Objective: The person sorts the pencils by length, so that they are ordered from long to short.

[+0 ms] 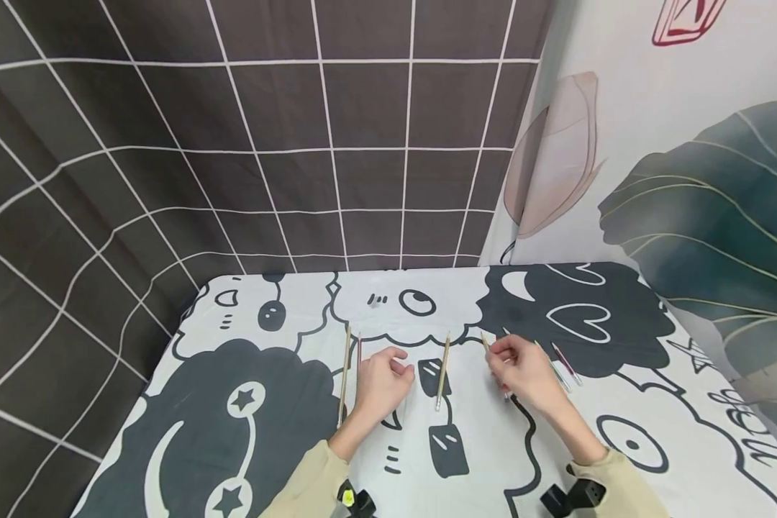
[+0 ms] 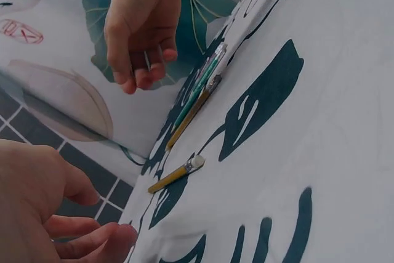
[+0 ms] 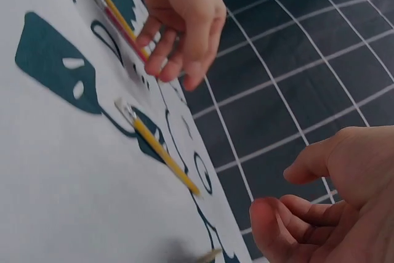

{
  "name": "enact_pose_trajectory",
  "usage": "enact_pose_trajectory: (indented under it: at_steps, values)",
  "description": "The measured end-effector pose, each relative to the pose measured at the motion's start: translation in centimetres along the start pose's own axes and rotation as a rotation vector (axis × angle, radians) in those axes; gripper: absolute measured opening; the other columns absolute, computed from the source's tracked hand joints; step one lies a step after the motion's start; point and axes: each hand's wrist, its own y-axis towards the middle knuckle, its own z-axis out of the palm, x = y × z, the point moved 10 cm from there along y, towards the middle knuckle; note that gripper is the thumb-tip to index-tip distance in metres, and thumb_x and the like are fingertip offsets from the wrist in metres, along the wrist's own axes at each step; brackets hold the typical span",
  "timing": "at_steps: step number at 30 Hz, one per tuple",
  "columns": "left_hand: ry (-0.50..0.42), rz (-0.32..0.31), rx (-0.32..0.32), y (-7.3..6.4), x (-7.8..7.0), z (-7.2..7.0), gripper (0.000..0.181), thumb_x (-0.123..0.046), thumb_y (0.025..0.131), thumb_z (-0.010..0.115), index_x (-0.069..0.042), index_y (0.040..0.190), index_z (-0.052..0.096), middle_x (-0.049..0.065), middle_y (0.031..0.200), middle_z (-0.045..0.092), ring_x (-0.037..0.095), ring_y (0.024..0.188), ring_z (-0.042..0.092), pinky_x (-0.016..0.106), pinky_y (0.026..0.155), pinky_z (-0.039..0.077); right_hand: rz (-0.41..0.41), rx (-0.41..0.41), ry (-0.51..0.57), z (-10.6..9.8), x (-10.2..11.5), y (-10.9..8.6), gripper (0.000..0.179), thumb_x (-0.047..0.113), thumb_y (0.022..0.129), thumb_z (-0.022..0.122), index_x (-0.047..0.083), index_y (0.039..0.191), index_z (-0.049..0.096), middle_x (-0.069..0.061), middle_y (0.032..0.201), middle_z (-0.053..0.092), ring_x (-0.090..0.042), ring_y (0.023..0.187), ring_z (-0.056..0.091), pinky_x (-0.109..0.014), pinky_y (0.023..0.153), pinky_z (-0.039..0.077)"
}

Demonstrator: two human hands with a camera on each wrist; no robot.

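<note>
My left hand (image 1: 383, 381), fingers loosely bent and holding nothing, hovers beside a yellow pencil (image 1: 344, 378) and a red pencil (image 1: 359, 349) at the left. A second yellow pencil (image 1: 443, 373) lies between the hands, its white eraser end toward me. My right hand (image 1: 524, 370) is over another yellow pencil (image 1: 485, 341), partly hidden behind it in the head view. Seen from the right wrist, that hand's thumb and fingers (image 3: 271, 226) are apart with nothing between them. A green pencil (image 2: 200, 87) and a dark red pencil (image 1: 566, 363) lie right of the right hand.
A white cloth with dark cartoon drawings (image 1: 421, 306) covers the table. Behind it hangs a dark grid-patterned curtain (image 1: 369, 180). To the right hangs a leaf-print curtain (image 1: 719, 208).
</note>
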Motion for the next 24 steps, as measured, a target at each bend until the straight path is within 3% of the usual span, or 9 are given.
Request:
enact_pose_trajectory:
  at_steps: [9,18,24]
  values:
    - [-0.064,-0.054,0.049,0.3,0.1,1.9,0.024,-0.006,0.081,0.075,0.003,0.103,0.07,0.001,0.071,0.067,0.012,0.062,0.064,0.029,0.057,0.052,0.057,-0.051,-0.054,-3.3,-2.5,-0.7,0.017,0.003,0.092,0.062,-0.009,0.104,0.062,-0.008,0.078,0.063,-0.024,0.062,0.065,-0.03,0.053,0.055]
    - [-0.067,-0.07,0.073,0.2,-0.2,3.1,0.026,-0.004,0.081,0.075,0.005,0.104,0.068,0.0,0.07,0.064,0.011,0.058,0.061,0.028,0.055,0.051,0.085,-0.09,-0.079,-5.4,-4.3,-0.9,0.019,0.003,0.093,0.06,-0.01,0.106,0.061,-0.011,0.079,0.065,-0.025,0.06,0.066,-0.028,0.052,0.054]
    - [-0.03,-0.061,0.078,0.3,-0.4,3.7,0.025,-0.006,0.08,0.076,0.002,0.103,0.07,-0.004,0.067,0.062,0.009,0.059,0.059,0.031,0.062,0.05,0.125,-0.107,-0.064,-6.4,-5.4,-1.2,0.022,0.007,0.096,0.059,-0.011,0.109,0.06,-0.014,0.081,0.065,-0.024,0.065,0.066,-0.03,0.053,0.054]
